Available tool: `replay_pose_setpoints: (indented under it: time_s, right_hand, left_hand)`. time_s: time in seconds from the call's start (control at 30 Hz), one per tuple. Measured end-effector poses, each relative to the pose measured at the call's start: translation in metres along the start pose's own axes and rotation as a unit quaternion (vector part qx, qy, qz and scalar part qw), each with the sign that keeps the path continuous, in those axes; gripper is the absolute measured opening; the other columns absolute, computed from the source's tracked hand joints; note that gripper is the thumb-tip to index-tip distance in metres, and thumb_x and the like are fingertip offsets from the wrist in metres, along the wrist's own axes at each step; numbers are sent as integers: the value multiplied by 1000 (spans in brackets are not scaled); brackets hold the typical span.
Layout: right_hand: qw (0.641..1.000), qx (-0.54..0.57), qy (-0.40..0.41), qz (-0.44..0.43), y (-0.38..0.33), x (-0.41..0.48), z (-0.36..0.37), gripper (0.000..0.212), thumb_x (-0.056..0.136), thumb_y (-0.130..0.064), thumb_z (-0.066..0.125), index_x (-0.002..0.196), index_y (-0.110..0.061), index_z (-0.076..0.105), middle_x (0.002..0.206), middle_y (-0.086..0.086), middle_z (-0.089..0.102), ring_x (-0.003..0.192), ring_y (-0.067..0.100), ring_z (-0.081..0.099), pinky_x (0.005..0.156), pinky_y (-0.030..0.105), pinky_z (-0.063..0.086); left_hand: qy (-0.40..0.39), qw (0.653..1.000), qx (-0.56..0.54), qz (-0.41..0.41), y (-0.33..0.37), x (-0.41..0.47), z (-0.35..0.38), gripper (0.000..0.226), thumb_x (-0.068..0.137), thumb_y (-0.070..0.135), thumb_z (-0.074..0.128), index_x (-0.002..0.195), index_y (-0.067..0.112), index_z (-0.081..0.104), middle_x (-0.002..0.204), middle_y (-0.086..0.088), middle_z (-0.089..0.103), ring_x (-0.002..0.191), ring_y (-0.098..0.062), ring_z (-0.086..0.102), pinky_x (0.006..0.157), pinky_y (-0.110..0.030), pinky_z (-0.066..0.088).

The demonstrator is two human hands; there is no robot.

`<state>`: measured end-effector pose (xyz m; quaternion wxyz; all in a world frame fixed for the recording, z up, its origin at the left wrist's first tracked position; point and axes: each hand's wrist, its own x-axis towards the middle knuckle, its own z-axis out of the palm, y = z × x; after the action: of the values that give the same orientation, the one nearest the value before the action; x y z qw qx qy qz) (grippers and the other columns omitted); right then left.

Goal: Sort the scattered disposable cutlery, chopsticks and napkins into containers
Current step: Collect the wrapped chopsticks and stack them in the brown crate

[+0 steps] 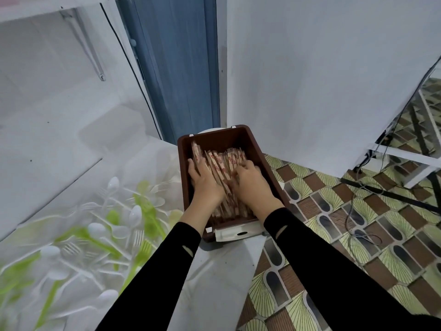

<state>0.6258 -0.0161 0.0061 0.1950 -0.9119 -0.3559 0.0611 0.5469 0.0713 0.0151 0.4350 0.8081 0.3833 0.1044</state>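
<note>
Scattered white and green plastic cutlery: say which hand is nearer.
Left. The left hand rests on paper-wrapped chopsticks on the brown tray's side beside the cutlery; the right hand rests farther right.

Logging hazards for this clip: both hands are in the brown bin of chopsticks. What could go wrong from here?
The brown bin sits at the right edge of the table; pushing by the left hand and right hand could slide it off. The wrapped chopsticks are piled unevenly, some leaning upward at the far end, so they might jam or spill.
</note>
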Motion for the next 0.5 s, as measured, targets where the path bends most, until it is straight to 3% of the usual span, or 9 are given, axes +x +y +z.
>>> replay_pose_setpoints:
  time_s: [0.1,0.17,0.3,0.4,0.5]
  right_hand:
    - [998,-7,-60,-34,0,2,3,34,97,-24,52,128,-10,56,136,11,48,124,35,44,97,41,45]
    - [997,-21,-70,-35,0,2,4,34,99,-21,48,131,-10,54,136,12,50,124,35,45,98,39,44]
    - [998,-41,-24,-46,-4,-5,-5,34,101,-24,42,129,-8,56,135,13,49,121,36,46,95,42,44]
    - [996,-8,52,-71,-15,-21,-18,29,98,-18,45,119,-6,60,127,16,54,112,38,49,89,45,44]
    - [983,46,119,-133,-37,-53,-22,23,92,-14,51,108,-7,67,116,13,60,104,34,53,88,45,46]
  left_hand:
    - [-42,998,47,-8,-3,7,4,68,101,14,39,156,13,0,163,-15,-9,150,-31,-3,123,-41,2]
    - [-98,987,123,-26,-6,9,4,63,105,27,29,156,9,-5,161,-16,-17,148,-32,-17,120,-42,-8]
    - [-117,978,173,19,-1,3,1,62,105,26,28,156,16,-5,160,-15,-21,147,-35,-21,118,-45,-11]
    - [-1,991,12,133,8,-16,-10,53,101,12,41,152,22,30,163,-14,-7,149,-33,-12,120,-40,0]
    - [147,966,-101,186,5,-49,-41,34,96,5,47,125,20,59,160,-8,22,148,-17,19,119,-27,18]
